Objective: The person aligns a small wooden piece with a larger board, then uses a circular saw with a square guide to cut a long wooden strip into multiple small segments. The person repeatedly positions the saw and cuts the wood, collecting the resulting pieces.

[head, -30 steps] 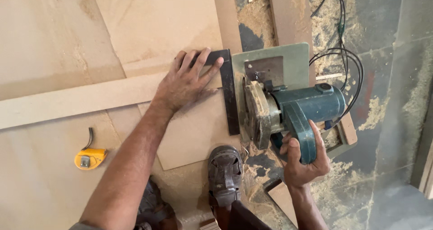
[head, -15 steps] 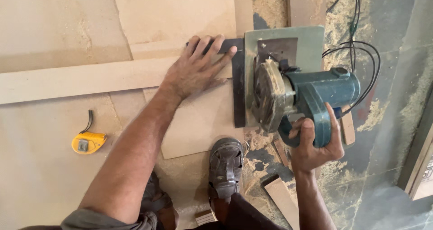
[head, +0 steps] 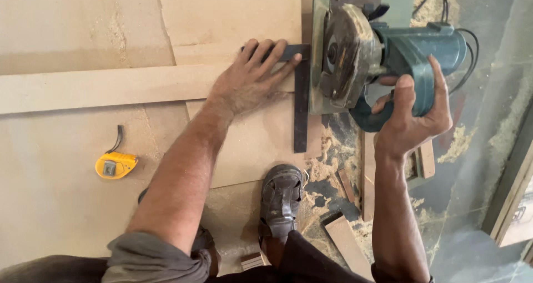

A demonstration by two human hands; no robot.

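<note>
Bare forearms, rolled grey sleeve point(head: 150, 255), brown strapped sandal point(head: 282, 201).

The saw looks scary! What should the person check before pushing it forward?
1. Right hand gripping the circular saw handle: ok.
2. Left hand pressing the metal square flat on the board: ok.
3. Left fingers clear of the blade: ok, the square lies between.
4. Cord out of the cutting path: cannot tell.
5. Foot in the sandal away from the saw: ok.
6. Tape measure out of the way: ok.
</note>
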